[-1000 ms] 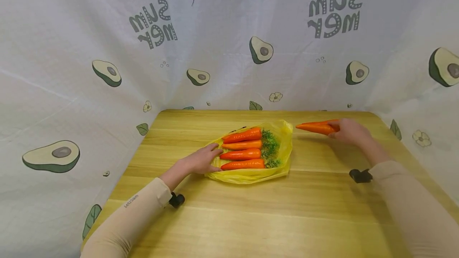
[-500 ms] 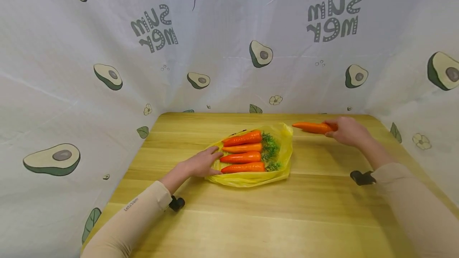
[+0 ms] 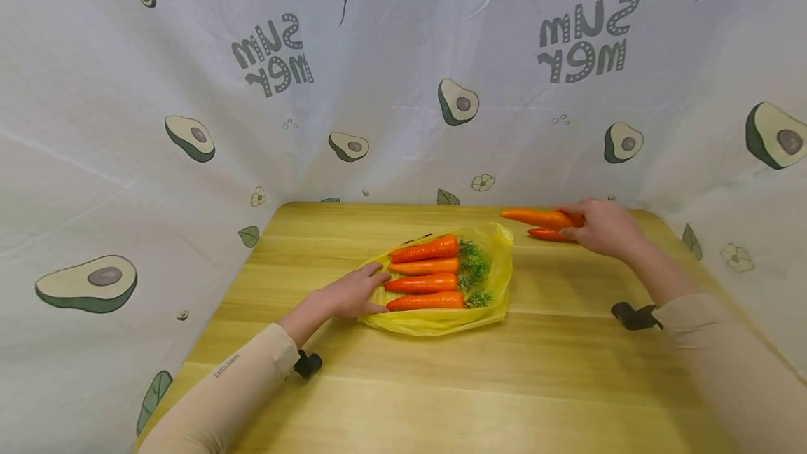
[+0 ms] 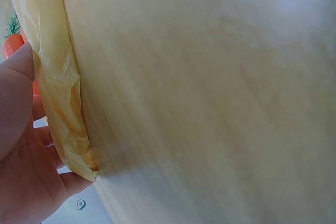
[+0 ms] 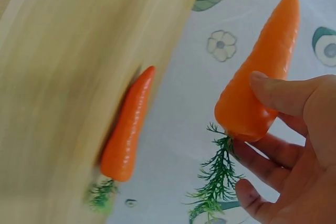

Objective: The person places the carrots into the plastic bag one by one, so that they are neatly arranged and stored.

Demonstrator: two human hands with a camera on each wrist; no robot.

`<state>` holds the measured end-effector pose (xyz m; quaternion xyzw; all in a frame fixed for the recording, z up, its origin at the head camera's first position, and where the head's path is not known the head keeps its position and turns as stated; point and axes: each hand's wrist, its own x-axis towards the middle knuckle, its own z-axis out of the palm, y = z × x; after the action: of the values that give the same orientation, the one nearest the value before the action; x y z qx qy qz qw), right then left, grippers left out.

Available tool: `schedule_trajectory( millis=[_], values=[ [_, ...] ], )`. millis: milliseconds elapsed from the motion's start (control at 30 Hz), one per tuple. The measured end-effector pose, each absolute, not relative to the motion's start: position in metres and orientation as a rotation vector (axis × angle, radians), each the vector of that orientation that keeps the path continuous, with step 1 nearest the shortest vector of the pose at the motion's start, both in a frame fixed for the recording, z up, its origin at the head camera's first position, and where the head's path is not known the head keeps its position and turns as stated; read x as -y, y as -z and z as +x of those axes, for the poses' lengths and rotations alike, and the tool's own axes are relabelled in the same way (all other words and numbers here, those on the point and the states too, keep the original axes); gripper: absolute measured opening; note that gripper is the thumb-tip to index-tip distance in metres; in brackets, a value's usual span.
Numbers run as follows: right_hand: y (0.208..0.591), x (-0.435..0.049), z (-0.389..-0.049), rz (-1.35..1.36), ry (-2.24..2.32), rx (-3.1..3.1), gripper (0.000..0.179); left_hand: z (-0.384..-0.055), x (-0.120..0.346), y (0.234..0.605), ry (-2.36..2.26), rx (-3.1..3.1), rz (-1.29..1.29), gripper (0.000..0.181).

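In the head view my right hand (image 3: 599, 228) pinches an orange carrot (image 3: 536, 216) by its thick end, tip pointing left, raised over the back right of the table. The right wrist view shows the thumb on this carrot (image 5: 262, 77) and its green leafy top hanging down. Under it a redder carrot (image 3: 547, 234) lies on the table, partly hidden by the hand. My left hand (image 3: 349, 293) rests with spread fingers at the left end of a yellow plastic bag (image 3: 429, 326). Several carrots (image 3: 422, 282) lie side by side on the bag, leafy tops to the right.
The wooden table (image 3: 416, 398) ends at the back against a hanging sheet (image 3: 391, 90) printed with avocados. The sheet also stands along both sides. A black wrist device (image 3: 633, 315) sits under each forearm.
My right hand has raised its carrot slightly and shifted left, so the redder carrot beneath now shows. My left hand stays at the bag's end. The head view has tilted slightly upward.
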<state>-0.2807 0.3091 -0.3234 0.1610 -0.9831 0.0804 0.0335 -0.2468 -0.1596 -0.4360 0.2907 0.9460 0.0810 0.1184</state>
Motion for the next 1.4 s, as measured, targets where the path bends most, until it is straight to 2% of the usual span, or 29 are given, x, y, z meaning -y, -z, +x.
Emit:
schedule_trajectory(
  millis=[1000, 1400],
  values=[
    [0.283, -0.233, -0.260, 0.662, -0.264, 2.899, 0.045, -0.251, 0.159, 0.432, -0.242, -2.756, 0.825, 0.074],
    [0.275, -0.203, -0.258, 0.679, -0.242, 2.934, 0.047, -0.250, 0.160, 0.431, -0.247, -2.742, 0.837, 0.074]
  ],
)
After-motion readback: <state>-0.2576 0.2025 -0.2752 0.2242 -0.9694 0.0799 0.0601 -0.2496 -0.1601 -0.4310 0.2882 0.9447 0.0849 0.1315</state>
